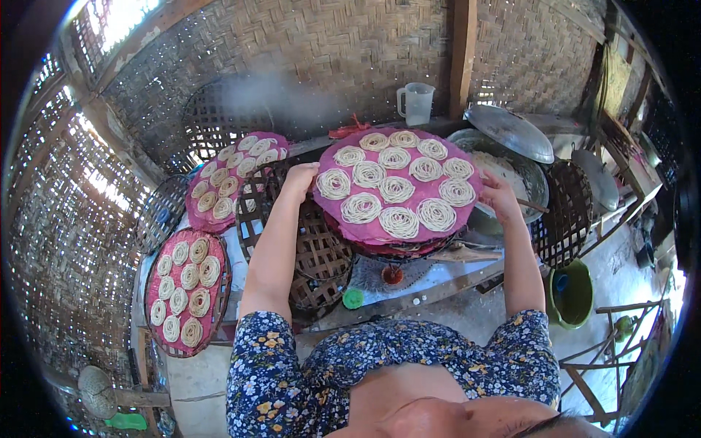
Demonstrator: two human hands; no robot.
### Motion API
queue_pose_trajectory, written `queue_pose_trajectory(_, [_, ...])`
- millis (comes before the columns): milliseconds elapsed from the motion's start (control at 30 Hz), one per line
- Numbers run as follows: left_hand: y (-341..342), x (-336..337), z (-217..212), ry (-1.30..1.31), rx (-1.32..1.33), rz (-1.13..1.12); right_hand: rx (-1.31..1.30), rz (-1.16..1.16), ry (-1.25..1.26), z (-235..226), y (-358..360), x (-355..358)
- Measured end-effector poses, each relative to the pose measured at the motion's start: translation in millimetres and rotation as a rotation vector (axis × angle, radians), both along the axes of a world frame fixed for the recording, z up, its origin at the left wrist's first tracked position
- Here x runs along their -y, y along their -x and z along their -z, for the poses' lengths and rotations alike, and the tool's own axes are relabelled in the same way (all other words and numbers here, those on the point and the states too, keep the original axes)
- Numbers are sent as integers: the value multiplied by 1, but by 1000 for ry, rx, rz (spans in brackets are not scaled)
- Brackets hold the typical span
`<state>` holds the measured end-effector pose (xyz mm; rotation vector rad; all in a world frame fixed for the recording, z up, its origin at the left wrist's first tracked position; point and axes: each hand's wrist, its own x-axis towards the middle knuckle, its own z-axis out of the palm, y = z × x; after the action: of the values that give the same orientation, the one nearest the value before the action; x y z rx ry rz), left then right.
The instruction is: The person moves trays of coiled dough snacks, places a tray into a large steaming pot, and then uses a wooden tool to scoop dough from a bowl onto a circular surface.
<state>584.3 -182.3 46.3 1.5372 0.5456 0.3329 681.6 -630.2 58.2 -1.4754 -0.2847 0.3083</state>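
A round pink tray (333,209) bears several pale noodle coils (396,190) and is raised in front of me. My left hand (299,182) grips its left edge, with the fingers partly hidden beneath. At the opposite edge my right hand (500,197) is closed on the rim, fingertips partly out of sight. More layers with pink edges show under the tray's near side. Beside my left forearm stand dark woven baskets (321,252). A small pot of reddish stuff (392,274) and a green lid-like disc (353,298) lie below the tray.
Two more pink trays of coils, one at the back (196,212) and one nearer (155,281), lie at the left. A large metal pan (539,182) with a tilted lid (511,133) stands at the right. A clear jug (418,104) is behind; a green bucket (572,296) stands low right.
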Motion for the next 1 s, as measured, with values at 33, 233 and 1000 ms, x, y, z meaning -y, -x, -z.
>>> queue_pose_trajectory(33, [1, -1, 2, -19, 11, -1, -12, 5, 3, 3, 5, -1])
queue_pose_trajectory(233, [40, 36, -41, -231, 92, -72, 282, 650, -60, 61, 68, 6])
queue_pose_trajectory(1000, [300, 76, 11, -1447, 238, -464, 739, -60, 1005, 180, 176, -109])
